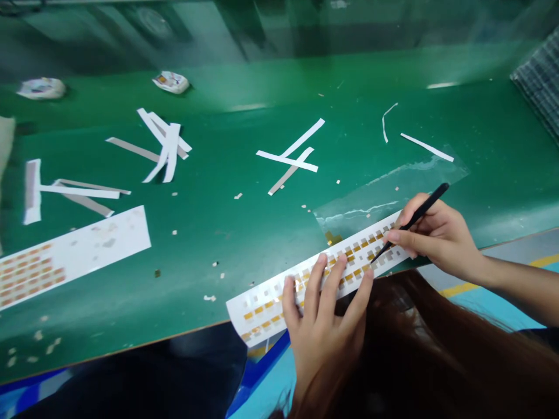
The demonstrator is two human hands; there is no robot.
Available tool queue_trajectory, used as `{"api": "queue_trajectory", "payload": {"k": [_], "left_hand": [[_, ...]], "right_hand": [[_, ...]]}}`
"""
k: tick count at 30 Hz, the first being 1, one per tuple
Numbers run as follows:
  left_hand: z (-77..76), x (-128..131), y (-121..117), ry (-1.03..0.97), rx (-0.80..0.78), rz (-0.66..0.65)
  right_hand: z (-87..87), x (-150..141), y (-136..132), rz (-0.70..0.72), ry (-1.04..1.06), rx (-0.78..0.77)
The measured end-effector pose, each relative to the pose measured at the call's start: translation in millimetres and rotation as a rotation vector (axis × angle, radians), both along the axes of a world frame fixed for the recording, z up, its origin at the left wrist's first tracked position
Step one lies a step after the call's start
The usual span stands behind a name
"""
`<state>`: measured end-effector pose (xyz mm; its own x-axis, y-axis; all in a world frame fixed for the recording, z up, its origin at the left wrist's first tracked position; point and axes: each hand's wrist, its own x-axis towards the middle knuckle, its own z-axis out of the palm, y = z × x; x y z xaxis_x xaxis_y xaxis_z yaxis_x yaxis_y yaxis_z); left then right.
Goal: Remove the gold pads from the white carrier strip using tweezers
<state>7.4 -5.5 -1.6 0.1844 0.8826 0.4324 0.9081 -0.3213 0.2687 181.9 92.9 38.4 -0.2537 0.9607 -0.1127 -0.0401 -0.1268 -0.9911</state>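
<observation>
At the far left, a white sheet with rows of orange squares lies on the green bench, and two crumpled paper balls sit near the bench's back. Moving right come three heaps of paper strips: about four strips in the first heap, five or so in the second, and three in the third. Small paper bits are scattered between them. Further right lie one thin curled strip and one straight strip, above a sheet of clear plastic.

A long white strip with many gold and grey squares runs diagonally across the bench's front edge, its upper end resting on the plastic. The left hand presses on the strip with fingers spread, gripping nothing. The right hand pinches black tweezers, their tips touching the strip among the squares. Long dark hair hangs across the lower right.
</observation>
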Motion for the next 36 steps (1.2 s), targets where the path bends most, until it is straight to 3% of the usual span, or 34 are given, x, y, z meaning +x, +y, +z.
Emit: {"api": "queue_trajectory", "payload": {"k": [36], "left_hand": [[-4.3, 1.5, 1.5, -0.051, 0.064, 0.012]], "right_hand": [[-5.1, 1.4, -0.5, 0.025, -0.032, 0.032]]}}
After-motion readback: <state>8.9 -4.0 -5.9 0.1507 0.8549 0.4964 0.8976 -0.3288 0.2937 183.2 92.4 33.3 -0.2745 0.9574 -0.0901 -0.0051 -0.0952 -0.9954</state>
